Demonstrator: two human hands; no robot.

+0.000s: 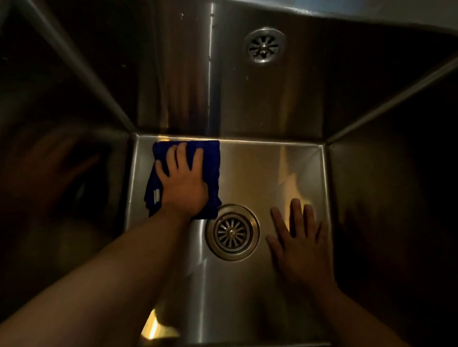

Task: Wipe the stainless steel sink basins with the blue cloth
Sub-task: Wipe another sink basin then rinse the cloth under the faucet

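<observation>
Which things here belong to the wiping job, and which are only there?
For the job:
blue cloth
left hand, pressing the cloth
sink basin

Only there:
drain
right hand, flat on the basin floor

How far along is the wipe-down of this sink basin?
In hand: the left hand presses the blue cloth flat on the basin floor, in its far left corner near the drain. The right hand rests flat right of the drain. Done: cannot be confirmed; the floor shines, no residue visible. Left: the back wall shows specks; other basins are out of view.
</observation>
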